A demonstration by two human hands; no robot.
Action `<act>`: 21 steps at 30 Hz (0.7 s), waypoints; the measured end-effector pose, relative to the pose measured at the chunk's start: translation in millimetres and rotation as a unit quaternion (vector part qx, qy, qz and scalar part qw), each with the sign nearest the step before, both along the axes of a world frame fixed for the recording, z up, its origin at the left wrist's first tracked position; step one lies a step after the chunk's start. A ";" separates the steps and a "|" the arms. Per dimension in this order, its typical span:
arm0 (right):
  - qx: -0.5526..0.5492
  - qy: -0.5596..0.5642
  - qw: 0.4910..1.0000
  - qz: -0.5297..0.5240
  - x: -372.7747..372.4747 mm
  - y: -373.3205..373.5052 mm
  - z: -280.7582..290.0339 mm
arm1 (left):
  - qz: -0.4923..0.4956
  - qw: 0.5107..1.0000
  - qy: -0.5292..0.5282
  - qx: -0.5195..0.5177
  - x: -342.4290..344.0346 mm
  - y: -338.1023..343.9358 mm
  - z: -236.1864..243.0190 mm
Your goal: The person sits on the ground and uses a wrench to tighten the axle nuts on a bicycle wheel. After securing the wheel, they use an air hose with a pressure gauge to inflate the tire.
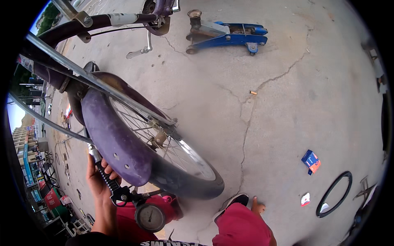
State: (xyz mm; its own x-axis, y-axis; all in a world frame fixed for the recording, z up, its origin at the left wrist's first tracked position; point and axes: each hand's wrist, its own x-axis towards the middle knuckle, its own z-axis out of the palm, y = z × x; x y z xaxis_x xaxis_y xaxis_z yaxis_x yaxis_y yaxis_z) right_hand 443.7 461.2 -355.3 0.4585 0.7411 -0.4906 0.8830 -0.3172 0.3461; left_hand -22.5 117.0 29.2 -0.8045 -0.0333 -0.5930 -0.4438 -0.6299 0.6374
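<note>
My left hand is wrapped round the black ribbed grip of a tire inflator gun, beside the purple mudguard. The gun's round dial gauge hangs over my red trousers, and a silver fitting tops its grip. A hose leads from the gun toward the bicycle wheel; its far end is hidden. The worn purple mudguard covers part of the black tire. My right hand shows partly beside my right knee, a finger stretched out, with nothing visible in it.
A blue floor jack stands at the back on cracked concrete. To the right lie a blue and orange box, a small red and white packet and a black rubber ring. The purple bicycle frame fills the upper left.
</note>
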 end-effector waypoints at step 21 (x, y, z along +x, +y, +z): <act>-0.148 0.172 0.920 0.319 -39.6 -45.0 197.6 | -0.107 0.974 -0.192 0.051 134.6 6.3 -26.1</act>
State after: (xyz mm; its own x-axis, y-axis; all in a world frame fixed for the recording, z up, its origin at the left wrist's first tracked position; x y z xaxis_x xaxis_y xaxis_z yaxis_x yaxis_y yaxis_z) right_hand 404.1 416.2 -157.7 -0.2427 0.6160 -0.7494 0.9304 0.3666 0.0000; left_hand 112.1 123.3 3.1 -0.5047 0.1848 -0.8433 -0.7650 -0.5483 0.3377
